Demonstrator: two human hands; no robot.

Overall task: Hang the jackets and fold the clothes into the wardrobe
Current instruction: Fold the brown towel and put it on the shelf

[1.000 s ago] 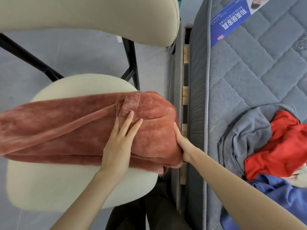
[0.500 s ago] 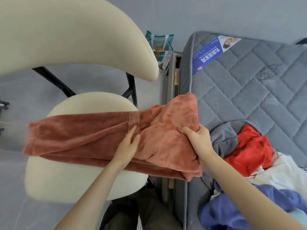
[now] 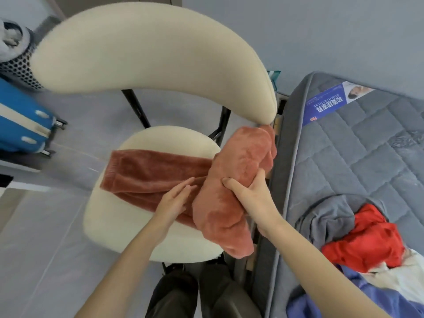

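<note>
One cream chair [image 3: 114, 226] beside the mattress [image 3: 344, 168]: right hand [image 3: 252, 198] grips seemingly trousers [image 3: 149, 175], left hand [image 3: 174, 198] flat on them.

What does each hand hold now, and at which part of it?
The right hand grips the rust fleece trousers at the folded-over upper end. The left hand holds nothing; it rests flat on the legs.

Rust trousers [image 3: 149, 177] (on chair [image 3: 119, 226]), right hand [image 3: 252, 198] gripping — left hand [image 3: 174, 200] flat
</note>
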